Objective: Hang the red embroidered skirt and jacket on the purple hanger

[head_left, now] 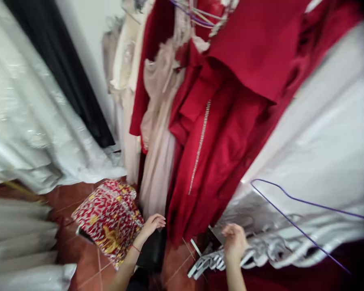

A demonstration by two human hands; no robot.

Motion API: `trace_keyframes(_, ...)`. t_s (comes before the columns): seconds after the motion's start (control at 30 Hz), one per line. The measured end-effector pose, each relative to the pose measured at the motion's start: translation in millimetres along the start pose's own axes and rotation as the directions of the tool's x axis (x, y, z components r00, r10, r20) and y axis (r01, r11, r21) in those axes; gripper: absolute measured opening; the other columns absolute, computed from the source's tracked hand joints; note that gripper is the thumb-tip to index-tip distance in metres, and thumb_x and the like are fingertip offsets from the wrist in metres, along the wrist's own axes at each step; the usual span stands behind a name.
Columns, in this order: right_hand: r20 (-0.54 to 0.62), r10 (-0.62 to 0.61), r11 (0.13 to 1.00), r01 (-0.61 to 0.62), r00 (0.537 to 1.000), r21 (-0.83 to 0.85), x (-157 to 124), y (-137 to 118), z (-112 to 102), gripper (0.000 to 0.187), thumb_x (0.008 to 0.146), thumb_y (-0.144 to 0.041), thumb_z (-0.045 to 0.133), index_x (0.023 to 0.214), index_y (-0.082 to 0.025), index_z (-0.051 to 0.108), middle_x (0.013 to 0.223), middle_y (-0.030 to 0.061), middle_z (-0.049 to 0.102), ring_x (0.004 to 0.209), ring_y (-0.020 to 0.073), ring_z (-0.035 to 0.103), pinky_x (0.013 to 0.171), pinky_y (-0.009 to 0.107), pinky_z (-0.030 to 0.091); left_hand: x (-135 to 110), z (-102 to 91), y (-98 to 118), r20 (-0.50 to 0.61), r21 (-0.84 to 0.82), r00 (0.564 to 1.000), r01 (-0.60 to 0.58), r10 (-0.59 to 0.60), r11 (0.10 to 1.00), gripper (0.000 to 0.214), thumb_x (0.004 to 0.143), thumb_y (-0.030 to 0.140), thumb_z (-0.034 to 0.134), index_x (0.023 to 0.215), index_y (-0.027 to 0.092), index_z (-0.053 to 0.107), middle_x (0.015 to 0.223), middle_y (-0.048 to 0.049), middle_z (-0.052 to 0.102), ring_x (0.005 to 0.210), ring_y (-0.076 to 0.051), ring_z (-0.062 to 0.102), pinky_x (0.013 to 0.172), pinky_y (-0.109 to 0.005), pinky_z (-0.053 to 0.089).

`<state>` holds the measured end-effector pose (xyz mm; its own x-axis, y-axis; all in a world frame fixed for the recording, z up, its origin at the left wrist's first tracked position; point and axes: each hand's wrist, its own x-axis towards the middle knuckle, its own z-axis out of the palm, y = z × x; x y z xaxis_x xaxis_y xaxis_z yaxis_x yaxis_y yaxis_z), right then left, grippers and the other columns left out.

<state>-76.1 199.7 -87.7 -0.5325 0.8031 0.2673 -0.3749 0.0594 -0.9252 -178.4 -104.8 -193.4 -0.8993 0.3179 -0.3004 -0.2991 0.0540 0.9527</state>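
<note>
My left hand [154, 223] is held out low in the middle, its fingers loosely stretched and nothing in them. It is nearest to the pale pink gown [159, 161] and the red patterned cloth [112, 218] with yellow motifs. My right hand [235, 242], blurred by motion, is raised with loosely bent fingers, and I see nothing in it. Behind it are several white hangers [269, 252]. Between and above both hands hangs a red garment [221, 149] with a sparkling trim strip [200, 145] down it.
White gowns [27, 101] in clear covers and a long black garment [66, 72] hang at left. A purple wire hanger [291, 220] crosses the right side before white covered garments [327, 133]. Below are reddish floor tiles [91, 258] and a black seat-like object [153, 252].
</note>
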Motion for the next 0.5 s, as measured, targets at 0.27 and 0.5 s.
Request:
trace_keyframes(0.27, 0.868, 0.257, 0.907, 0.203, 0.425, -0.368, -133.6, 136.0, 199.8, 0.047, 0.090, -0.057, 0.026, 0.076, -0.023, 0.056, 0.060, 0.0015, 0.058, 0.055, 0.0201, 0.060, 0.056, 0.032, 0.050, -65.1, -185.8, -11.5, -0.775, 0.012, 0.630, -0.058, 0.046, 0.998, 0.032, 0.086, 0.047, 0.046, 0.096, 0.020, 0.060, 0.114, -0.0107, 0.067, 0.116, -0.023, 0.061, 0.098, -0.036, 0.049)
trace_keyframes(0.5, 0.943, 0.330, 0.759, 0.581, 0.047, -0.294, -221.7, 157.7, 383.2, 0.024, 0.082, -0.027, 0.051, 0.102, -0.020, 0.064, 0.105, 0.0075, 0.068, 0.096, 0.0203, 0.063, 0.088, 0.031, 0.047, -78.4, -330.4, -14.7, -0.860, -0.274, 0.450, -0.014, -0.239, 0.962, 0.040, 0.085, 0.055, 0.050, 0.081, 0.016, 0.057, 0.080, -0.0095, 0.067, 0.087, -0.024, 0.068, 0.076, -0.034, 0.054)
